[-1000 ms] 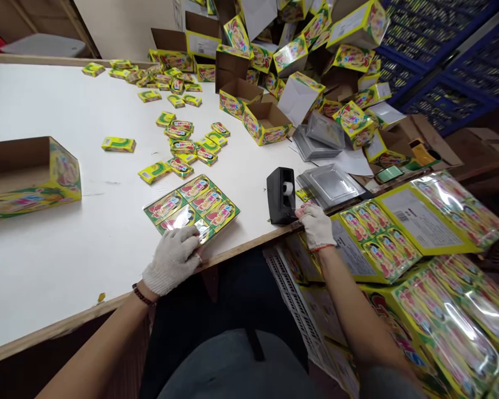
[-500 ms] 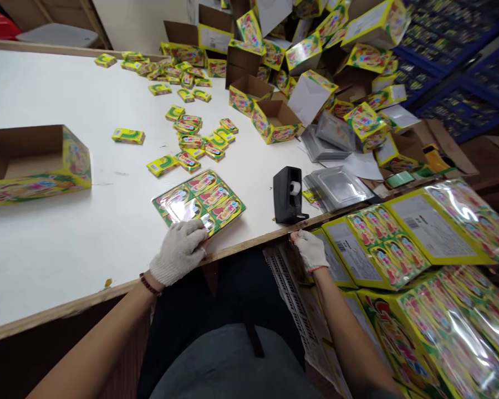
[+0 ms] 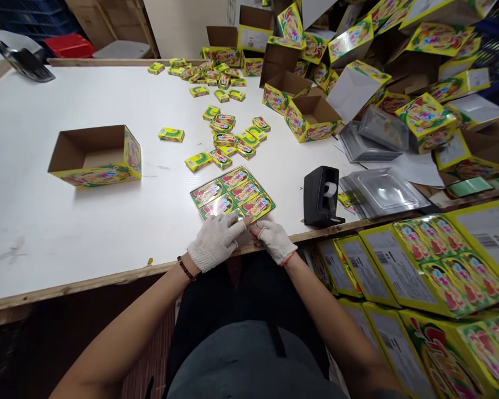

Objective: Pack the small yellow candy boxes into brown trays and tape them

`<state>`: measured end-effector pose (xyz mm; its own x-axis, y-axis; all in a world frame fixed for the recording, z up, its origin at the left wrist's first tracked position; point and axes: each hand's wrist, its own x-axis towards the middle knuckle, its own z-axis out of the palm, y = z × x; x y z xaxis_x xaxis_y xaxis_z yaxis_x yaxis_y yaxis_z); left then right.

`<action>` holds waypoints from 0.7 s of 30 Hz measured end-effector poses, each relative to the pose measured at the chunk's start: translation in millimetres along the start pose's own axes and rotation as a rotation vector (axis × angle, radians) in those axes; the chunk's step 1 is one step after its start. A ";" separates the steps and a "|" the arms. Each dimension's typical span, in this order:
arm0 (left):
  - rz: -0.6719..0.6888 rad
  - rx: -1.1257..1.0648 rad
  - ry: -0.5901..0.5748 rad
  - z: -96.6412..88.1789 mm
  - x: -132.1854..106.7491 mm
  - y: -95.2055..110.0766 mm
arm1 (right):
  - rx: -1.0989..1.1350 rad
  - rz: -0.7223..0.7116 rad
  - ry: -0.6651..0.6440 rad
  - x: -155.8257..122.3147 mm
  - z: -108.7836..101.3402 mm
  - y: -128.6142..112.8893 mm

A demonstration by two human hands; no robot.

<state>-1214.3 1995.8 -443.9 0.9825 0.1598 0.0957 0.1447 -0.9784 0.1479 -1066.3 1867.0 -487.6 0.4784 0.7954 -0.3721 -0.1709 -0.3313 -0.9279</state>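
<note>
A clear-covered pack of small fruit-printed boxes [image 3: 234,191] lies near the table's front edge. My left hand [image 3: 215,239], in a white knit glove with bare fingertips, holds its near side, fingers over the top. Close beside it, my right hand [image 3: 274,239], also gloved, has its thumb and fingers pinched together at the pack's near corner. What the pinch holds, if anything, is too small to make out. A black tape dispenser [image 3: 316,195] with a white roll stands to the right of the pack.
Loose small boxes [image 3: 222,141] lie beyond the pack. An open carton [image 3: 108,176] stands at left, and more cartons [image 3: 314,119] pile up at back right. Clear plastic trays [image 3: 393,191] sit right of the dispenser. Filled packages [image 3: 393,263] stand below the table edge.
My right hand has moved left from beside the tape dispenser to the pack's near corner, next to my left hand. The view has turned left.
</note>
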 end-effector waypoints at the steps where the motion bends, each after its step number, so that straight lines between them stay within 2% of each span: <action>1: 0.014 0.029 -0.046 -3.2 1.3 1.2 | -0.002 0.009 0.011 0.0 0.8 -0.6; 3: 0.022 0.062 -0.103 -9.1 4.5 3.5 | -0.038 0.026 0.031 0.3 2.0 -2.0; 5: -0.005 0.065 -0.104 -12.9 8.9 6.0 | -0.132 0.041 0.067 1.9 2.4 -3.3; 10: -0.171 0.049 -0.082 -8.3 24.8 15.5 | -0.557 -0.040 0.190 1.0 -4.2 -5.6; 13: -0.256 0.077 -0.073 -2.9 33.0 24.0 | -0.647 -0.100 0.158 -15.4 -19.5 -9.8; 15: -0.257 0.090 -0.070 -4.0 36.9 27.0 | -0.675 -0.149 0.202 -32.6 -37.8 -14.8; 17: -0.228 0.069 -0.089 -10.0 41.8 22.4 | -0.697 -0.194 0.340 -49.9 -63.0 -20.7; 18: -0.209 0.046 -0.089 -14.3 45.0 15.9 | -0.710 -0.212 0.452 -57.0 -77.8 -23.2; 21: -0.177 0.016 0.008 -27.0 57.0 -20.3 | -0.732 -0.240 0.851 -67.2 -126.4 -25.2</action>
<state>-1164.4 2028.4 -414.8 0.9404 0.3312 0.0774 0.3178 -0.9367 0.1470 -985.2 1757.8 -436.4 0.9057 0.3698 0.2071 0.4122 -0.6550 -0.6333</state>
